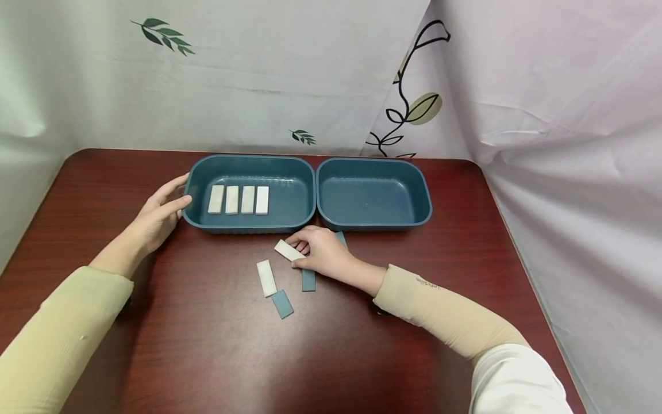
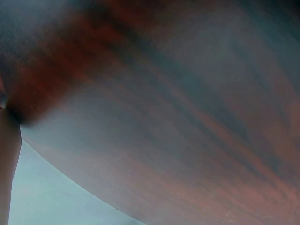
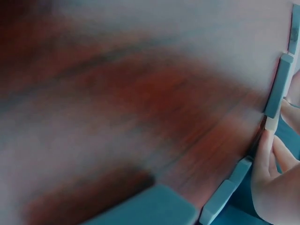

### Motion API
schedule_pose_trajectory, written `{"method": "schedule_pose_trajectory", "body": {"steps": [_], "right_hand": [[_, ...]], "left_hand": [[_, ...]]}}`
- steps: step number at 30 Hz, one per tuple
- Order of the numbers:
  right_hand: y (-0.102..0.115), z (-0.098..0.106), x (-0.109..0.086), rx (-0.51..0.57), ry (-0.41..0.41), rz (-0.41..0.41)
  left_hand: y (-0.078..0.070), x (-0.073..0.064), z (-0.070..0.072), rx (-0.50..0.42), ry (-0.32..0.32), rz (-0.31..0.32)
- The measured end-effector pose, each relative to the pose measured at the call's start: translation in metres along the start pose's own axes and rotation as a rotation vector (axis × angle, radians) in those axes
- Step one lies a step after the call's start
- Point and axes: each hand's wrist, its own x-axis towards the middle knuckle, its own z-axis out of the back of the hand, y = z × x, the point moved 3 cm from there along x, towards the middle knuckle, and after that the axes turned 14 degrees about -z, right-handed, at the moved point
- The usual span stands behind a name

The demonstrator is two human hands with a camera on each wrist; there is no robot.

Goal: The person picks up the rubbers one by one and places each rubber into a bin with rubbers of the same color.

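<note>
In the head view, my right hand (image 1: 324, 253) pinches one end of a white rectangular tile (image 1: 288, 250) between thumb and fingers, close over the table. Under and beside that hand lie blue-grey tiles, one (image 1: 308, 280) partly covered by it and another (image 1: 341, 237) showing behind it. Nearer the front, a second white tile (image 1: 266, 278) touches a blue-grey tile (image 1: 283, 303). My left hand (image 1: 160, 217) rests against the left end of the left blue bin (image 1: 248, 229), fingers extended along its outer wall and thumb at the rim. Several white tiles (image 1: 232, 200) stand in a row inside this bin.
A second blue bin (image 1: 373, 225) stands against the left bin's right side, with nothing inside. Both are near the back edge of the dark red wooden table (image 1: 217, 345). White patterned cloth (image 1: 248, 80) hangs behind and at the sides. The left wrist view is mostly blurred tabletop.
</note>
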Motion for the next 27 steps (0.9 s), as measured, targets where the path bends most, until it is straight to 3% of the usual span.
{"method": "schedule_pose_trajectory", "body": {"steps": [7,27], "right_hand": [[0.003,0.001,0.001,-0.066,-0.011,-0.005],[0.011,0.001,0.004,0.0,0.032,-0.018]], "left_hand": [[0.0,0.0,0.001,0.007,-0.006,0.006],[0.0,0.0,0.0,-0.006,0.007,-0.01]]}}
